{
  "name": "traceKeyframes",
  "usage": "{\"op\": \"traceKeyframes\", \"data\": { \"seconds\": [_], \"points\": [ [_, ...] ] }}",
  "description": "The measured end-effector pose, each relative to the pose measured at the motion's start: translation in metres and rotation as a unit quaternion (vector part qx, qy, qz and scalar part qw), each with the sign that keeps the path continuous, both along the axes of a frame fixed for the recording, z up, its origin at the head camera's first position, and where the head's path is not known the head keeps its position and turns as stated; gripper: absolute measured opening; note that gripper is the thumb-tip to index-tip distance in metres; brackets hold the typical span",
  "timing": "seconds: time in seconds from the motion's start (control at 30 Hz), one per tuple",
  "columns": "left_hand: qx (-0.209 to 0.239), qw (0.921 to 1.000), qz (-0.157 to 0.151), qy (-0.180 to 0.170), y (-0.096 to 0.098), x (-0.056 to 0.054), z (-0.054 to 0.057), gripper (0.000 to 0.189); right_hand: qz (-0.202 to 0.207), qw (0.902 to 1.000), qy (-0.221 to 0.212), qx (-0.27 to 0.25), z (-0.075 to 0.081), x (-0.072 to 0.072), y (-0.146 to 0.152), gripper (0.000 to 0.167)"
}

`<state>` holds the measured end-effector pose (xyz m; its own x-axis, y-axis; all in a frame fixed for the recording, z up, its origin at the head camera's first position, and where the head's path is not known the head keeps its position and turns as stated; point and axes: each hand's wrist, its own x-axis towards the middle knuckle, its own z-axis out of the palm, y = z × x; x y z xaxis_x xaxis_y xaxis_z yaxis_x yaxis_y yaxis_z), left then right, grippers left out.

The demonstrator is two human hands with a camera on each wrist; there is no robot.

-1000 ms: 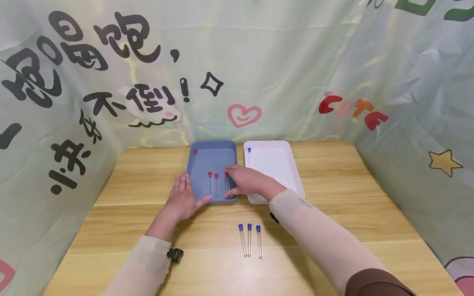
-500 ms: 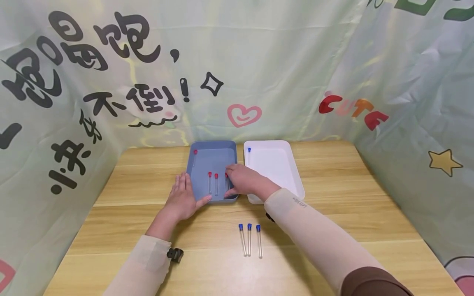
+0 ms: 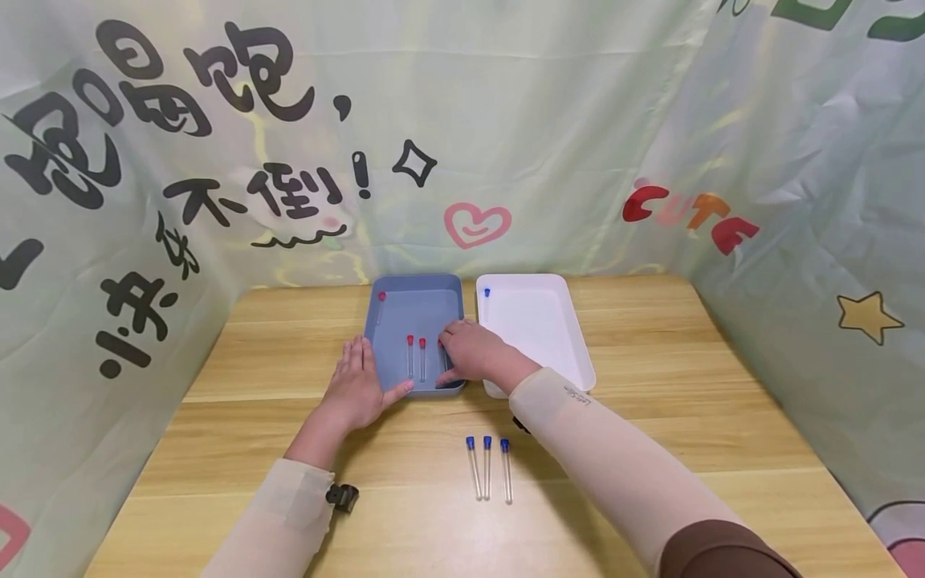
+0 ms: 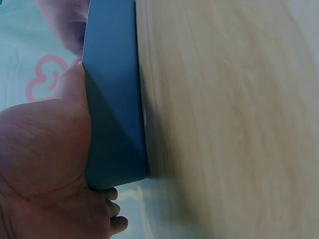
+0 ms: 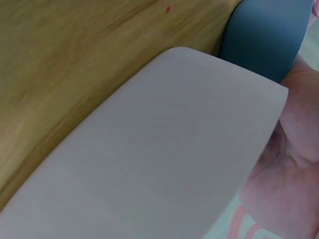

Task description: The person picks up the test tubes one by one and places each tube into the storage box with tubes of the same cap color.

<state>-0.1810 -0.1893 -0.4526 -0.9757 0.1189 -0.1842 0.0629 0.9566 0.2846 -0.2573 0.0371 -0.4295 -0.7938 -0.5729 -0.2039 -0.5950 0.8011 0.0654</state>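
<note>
A pale cloth backdrop point(image 3: 578, 104) printed with dark lettering, a pink heart and the word CUTE closes in the far side and both flanks of a wood-grained counter point(image 3: 405, 490). Near the far edge, a blue-grey tray point(image 3: 421, 301) stands on the left and a white tray point(image 3: 531, 321) on the right, just beside it.

The left hand point(image 3: 356, 393) lies with relaxed, extended fingers along the blue-grey tray's left side, its thumb reaching onto the near rim; that grip is loose and holds nothing. The right hand point(image 3: 473, 351) reaches over the tray's right rim, around a red-capped tube point(image 3: 441, 344). Its fingertips are hidden, so I cannot tell whether this grip is closed on the tube.

Two parallel red-capped tubes point(image 3: 422, 360) lie left of it in the near half, and a fourth red cap point(image 3: 381, 298) shows in the far left corner. A blue-capped tube point(image 3: 487, 295) lies in the white tray's far left corner, and three blue-capped tubes point(image 3: 487, 470) lie on the counter, nearer the person.

The tubes look light, stiff and slick, perhaps brittle; a gentle pinch just below the cap should suit them. The raised tray walls leave little finger room at the right rim. The gap between trays is narrow, while the counter's near part offers wider room.
</note>
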Motion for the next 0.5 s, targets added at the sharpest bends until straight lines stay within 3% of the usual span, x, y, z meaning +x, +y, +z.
{"op": "traceKeyframes", "data": {
  "seconds": [0.5],
  "points": [
    [0.004, 1.0000, -0.001, -0.003, 0.0001, -0.0005, 0.0012, 0.118, 0.000, 0.9998, -0.008, 0.021, 0.0034, 0.0021, -0.0017, 0.095]
  ]
}}
